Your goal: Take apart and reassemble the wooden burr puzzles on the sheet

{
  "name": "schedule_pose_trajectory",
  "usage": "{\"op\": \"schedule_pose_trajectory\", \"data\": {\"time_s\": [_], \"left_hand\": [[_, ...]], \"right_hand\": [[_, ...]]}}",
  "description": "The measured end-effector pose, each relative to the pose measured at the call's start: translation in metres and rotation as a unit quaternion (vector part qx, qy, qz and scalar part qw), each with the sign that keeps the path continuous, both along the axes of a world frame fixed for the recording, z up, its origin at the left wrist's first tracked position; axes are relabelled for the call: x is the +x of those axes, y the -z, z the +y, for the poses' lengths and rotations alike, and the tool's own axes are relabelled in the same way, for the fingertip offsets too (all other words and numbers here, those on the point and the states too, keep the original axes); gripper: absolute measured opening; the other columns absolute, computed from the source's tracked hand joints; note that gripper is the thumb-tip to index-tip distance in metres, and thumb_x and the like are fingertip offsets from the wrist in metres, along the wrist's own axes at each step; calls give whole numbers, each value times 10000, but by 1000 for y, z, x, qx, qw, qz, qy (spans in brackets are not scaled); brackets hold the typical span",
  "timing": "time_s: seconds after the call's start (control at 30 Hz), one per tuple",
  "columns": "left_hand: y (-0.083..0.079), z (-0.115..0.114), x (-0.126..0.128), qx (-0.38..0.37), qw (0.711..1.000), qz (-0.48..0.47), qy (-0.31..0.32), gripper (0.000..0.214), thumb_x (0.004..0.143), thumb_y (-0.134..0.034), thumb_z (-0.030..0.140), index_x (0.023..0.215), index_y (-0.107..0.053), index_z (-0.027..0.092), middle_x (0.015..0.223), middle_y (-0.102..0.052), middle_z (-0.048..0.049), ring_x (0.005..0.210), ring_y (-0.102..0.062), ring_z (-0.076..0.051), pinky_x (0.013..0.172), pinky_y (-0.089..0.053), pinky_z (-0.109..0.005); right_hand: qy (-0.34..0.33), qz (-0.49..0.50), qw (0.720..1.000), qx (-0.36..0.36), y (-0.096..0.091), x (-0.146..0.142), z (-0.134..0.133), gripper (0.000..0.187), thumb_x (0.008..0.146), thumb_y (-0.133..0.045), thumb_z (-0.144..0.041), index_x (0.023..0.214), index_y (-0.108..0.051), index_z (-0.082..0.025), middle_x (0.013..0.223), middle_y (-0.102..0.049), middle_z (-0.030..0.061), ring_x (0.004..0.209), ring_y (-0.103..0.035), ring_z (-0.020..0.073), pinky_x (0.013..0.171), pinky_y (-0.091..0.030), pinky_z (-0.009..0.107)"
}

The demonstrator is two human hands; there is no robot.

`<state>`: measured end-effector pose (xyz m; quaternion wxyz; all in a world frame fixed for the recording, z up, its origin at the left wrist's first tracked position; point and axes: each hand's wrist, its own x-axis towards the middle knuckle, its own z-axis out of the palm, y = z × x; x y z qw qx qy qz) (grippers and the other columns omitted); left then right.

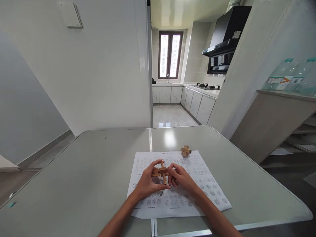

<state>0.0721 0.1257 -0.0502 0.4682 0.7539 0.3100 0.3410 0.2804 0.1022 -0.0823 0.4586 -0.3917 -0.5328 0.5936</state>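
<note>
Clear plastic bottles (281, 74) stand on the ledge to my right; I cannot tell what they hold. Above the printed sheet (197, 187) on the table (86, 177), my left hand (147, 182) and right hand (182, 179) both pinch the wooden cross puzzle (162, 171) in their fingertips, forearms angled inward. A second wooden puzzle (185, 150) lies at the sheet's far edge.

sheet (197, 177): white, printed with rows of small grey-black diagrams and fine lines of text
cross puzzle (162, 171): over the sheet's middle, light tan wood, its upright bar a warmer orange-brown
second puzzle (185, 150): at the sheet's far edge, pale tan wood, browner on its shaded faces
worktop (86, 184): under the sheet, plain glossy grey-green, with a paler seam down its middle
small object (11, 204): far left of the sheet, teal
bottles (278, 75): well right of and beyond the sheet, clear, with teal caps and white labels marked orange
hood (227, 36): beyond the sheet, black
</note>
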Motion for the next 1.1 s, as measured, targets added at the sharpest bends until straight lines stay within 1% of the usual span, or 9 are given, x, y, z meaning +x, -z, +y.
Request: {"op": "schedule_pose_trajectory", "data": {"time_s": [0.17, 0.33, 0.5, 0.57, 0.67, 0.77, 0.83, 0.97, 1.1], "left_hand": [[-2, -1, 0, 49, 999, -10, 5, 712, 725, -943, 412, 1366, -647, 321, 1552, -523, -113, 1300, -639, -324, 1036, -601, -457], [-2, 2, -2, 45, 999, -3, -6, 440, 802, -883, 388, 1213, -761, 290, 1588, -476, -116, 969, -759, -222, 956, -633, -430], [1, 2, 0, 63, 997, -12, -38, 183, 826, -857, 346, 994, -839, 277, 1602, -484, -86, 1014, -740, -237, 981, -609, -441], [2, 3, 1, 38, 998, -21, -39, 158, 814, -862, 377, 920, -848, 262, 1624, -465, -77, 1037, -738, -255, 972, -612, -438], [3, 8, 0, -39, 995, -68, -53, 261, 829, -823, 473, 889, -834, 219, 1636, -452, -91, 886, -753, -213, 827, -644, -394], [4, 19, -5, -68, 984, -100, -130, 461, 875, -749, 569, 1186, -770, 229, 1363, -686, -107, 812, -741, -180, 823, -629, -371], [5, 27, -11, -41, 976, -79, -197, 597, 919, -652, 651, 1316, -695, 207, 1151, -761, -96, 816, -744, -196, 792, -622, -354], [10, 39, -21, 9, 963, -16, -267, 601, 947, -541, 718, 1090, -725, 164, 922, -771, -83, 820, -745, -229, 718, -598, -320], [17, 44, -30, 48, 950, 47, -305, 526, 975, -539, 656, 1221, -657, 206, 883, -749, -43, 771, -728, -223, 682, -562, -317]], "right_hand": [[8, 6, 1000, -1, 2, -2, 2, 518, 939, -590, -740, 852, -513, -236, 574, -690, -18, 404, -490, 110, 463, -351, 245], [27, 25, 999, -1, 2, -5, 3, 525, 916, -638, -735, 848, -546, -223, 594, -669, -21, 432, -479, 104, 484, -342, 251], [67, 59, 996, -11, -4, -6, 2, 522, 892, -683, -721, 837, -550, -220, 616, -651, -25, 457, -457, 101, 509, -359, 259], [95, 72, 993, -20, -5, -6, 1, 523, 878, -699, -719, 829, -550, -221, 611, -637, -26, 458, -432, 101, 501, -337, 261], [143, 87, 986, -24, -5, -4, 2, 525, 851, -724, -720, 820, -559, -222, 624, -619, -20, 460, -399, 100, 486, -300, 268], [177, 92, 980, -22, -6, -1, 4, 523, 839, -728, -719, 800, -554, -228, 652, -608, -12, 468, -393, 106, 482, -294, 280], [185, 94, 978, -28, -6, 1, 4, 517, 837, -729, -715, 798, -546, -233, 658, -599, -13, 470, -390, 111, 481, -293, 285], [175, 91, 980, -37, -6, 2, 2, 496, 849, -741, -685, 804, -544, -232, 666, -600, -16, 495, -411, 115, 503, -320, 283], [158, 79, 983, -45, -8, 2, -1, 480, 877, -726, -672, 815, -556, -227, 665, -602, -14, 512, -424, 115, 521, -344, 280]]}}
